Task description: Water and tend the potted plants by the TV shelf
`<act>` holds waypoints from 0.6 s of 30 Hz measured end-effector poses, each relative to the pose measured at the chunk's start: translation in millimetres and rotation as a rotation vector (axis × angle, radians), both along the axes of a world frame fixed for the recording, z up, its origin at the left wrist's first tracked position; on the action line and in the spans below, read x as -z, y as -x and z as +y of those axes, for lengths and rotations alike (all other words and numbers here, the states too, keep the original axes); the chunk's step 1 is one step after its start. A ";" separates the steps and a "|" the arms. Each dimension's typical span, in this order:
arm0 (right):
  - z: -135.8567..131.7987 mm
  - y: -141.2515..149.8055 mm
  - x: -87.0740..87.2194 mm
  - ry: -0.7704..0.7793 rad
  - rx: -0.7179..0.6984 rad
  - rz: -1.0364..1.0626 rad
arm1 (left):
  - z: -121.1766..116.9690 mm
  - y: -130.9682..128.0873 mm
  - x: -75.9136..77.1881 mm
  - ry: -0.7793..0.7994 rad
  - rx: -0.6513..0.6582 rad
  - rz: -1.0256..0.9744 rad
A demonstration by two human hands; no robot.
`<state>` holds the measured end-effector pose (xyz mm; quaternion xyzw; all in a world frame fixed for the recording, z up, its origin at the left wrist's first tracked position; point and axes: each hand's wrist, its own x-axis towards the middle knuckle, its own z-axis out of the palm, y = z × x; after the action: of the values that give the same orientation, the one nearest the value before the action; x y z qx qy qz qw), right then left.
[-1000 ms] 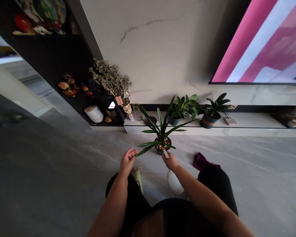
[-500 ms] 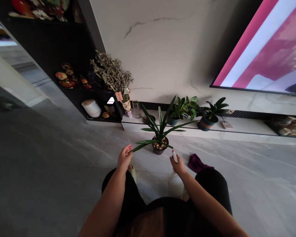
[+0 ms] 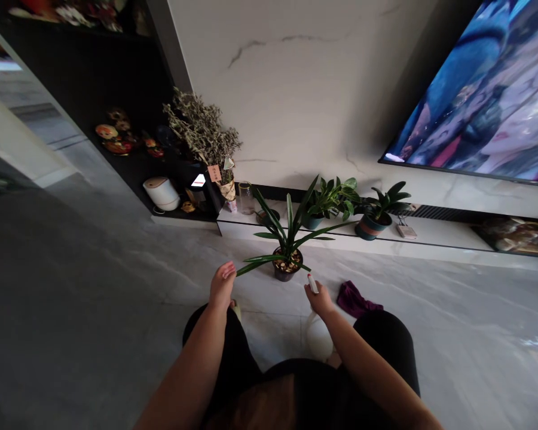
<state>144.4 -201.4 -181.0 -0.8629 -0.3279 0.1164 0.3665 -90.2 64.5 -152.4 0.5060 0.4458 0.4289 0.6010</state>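
A potted plant [image 3: 287,263] with long narrow green leaves stands on the grey marble floor in front of me. My left hand [image 3: 222,285] holds the tip of its lowest left leaf [image 3: 251,267] between the fingers. My right hand [image 3: 319,298] grips a white spray bottle [image 3: 318,334], whose white nozzle with a red tip [image 3: 312,282] points up toward the pot from its right side. My knees in black trousers are on both sides of the bottle.
A purple cloth [image 3: 353,300] lies on the floor right of my right hand. A low white ledge [image 3: 430,239] holds two more potted plants [image 3: 329,203] [image 3: 379,212], a glass jar [image 3: 246,198] and dried flowers [image 3: 204,134]. A large screen [image 3: 484,101] hangs on the wall.
My right hand with the spray bottle drew back from the pot to its right side. My left hand slid slightly left along the leaf. The screen picture turned from pink to blue.
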 end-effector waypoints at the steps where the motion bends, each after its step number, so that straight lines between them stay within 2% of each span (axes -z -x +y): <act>1: 1.2 0.7 0.2 0.005 0.006 0.013 | -0.4 0.2 -1.2 0.004 -0.007 -0.001; 9: 8.9 0.5 1.3 0.025 0.064 0.098 | -3.1 5.6 -9.7 0.022 -0.049 0.006; 18: 19.4 1.7 -4.1 -0.034 0.008 0.091 | -3.5 12.2 -11.9 0.031 -0.025 0.046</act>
<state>142.7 -182.0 -176.9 -0.8517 -0.3093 0.1482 0.3962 -102.4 61.1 -140.5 0.5009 0.4724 0.4175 0.5929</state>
